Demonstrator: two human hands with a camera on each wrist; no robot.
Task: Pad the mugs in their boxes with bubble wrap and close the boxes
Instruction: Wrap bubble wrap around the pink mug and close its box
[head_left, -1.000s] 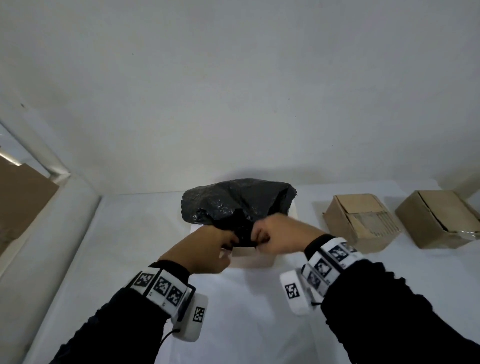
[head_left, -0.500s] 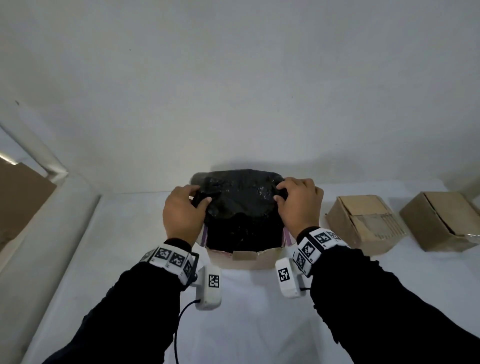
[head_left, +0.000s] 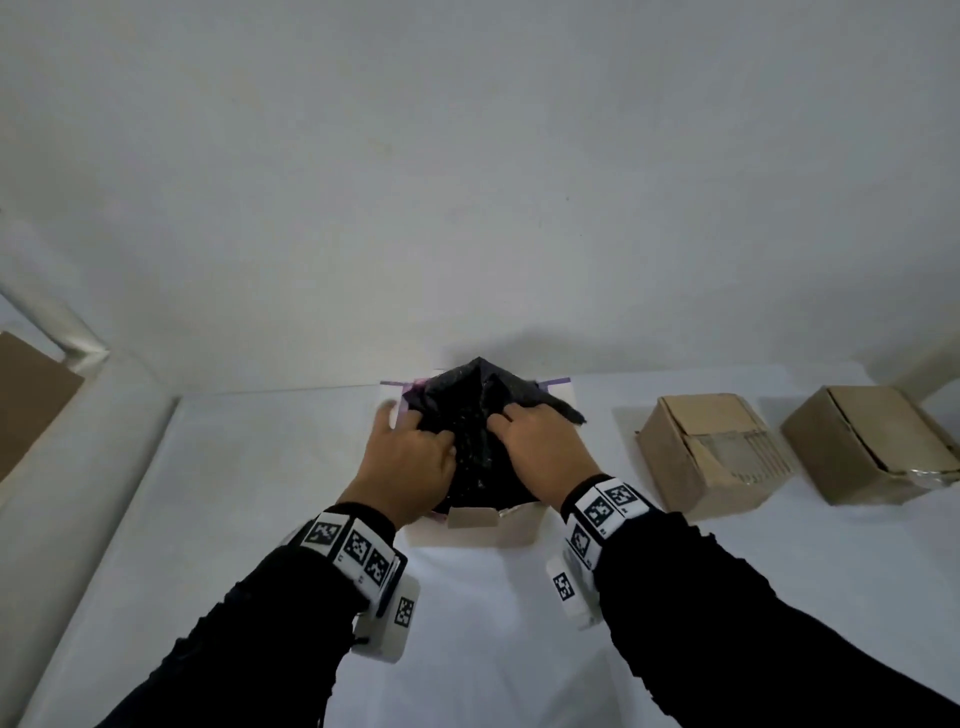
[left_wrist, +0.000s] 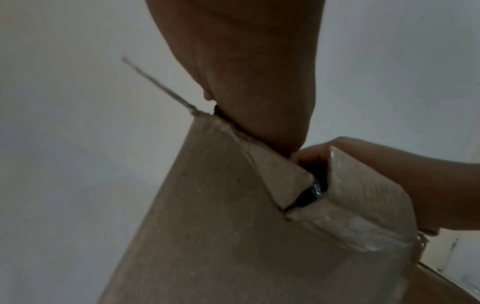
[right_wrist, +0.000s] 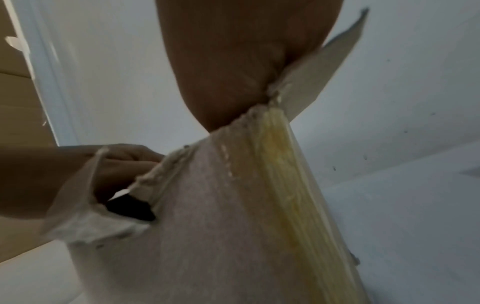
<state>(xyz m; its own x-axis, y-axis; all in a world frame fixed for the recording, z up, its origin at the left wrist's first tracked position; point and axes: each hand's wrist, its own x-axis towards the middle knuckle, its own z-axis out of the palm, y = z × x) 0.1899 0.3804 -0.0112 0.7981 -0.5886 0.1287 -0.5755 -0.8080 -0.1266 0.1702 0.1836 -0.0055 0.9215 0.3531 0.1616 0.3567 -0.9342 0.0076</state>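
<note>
An open cardboard box (head_left: 493, 529) stands in the middle of the white table (head_left: 260, 493). Black bubble wrap (head_left: 480, 415) fills it and rises in a ridge toward the back. My left hand (head_left: 415, 452) presses down on the wrap's left side, with the thumb spread out over the box's left flap. On the right side my right hand (head_left: 535, 447) pushes its fingers into the wrap. The wrist views show the box wall (left_wrist: 221, 226) from low outside, with a sliver of black wrap (right_wrist: 130, 207) at a torn corner. No mug is visible.
Two closed brown boxes (head_left: 711, 457) (head_left: 872, 447) sit on the table to the right. A white wall (head_left: 467, 182) runs right behind the open box. A white ledge (head_left: 62, 467) runs along the table's left edge, with a brown cardboard sheet (head_left: 31, 395) beyond it.
One second ago both hands held the bunched wrap above the box. They spread it over the opening, then moved inward and now push it down inside.
</note>
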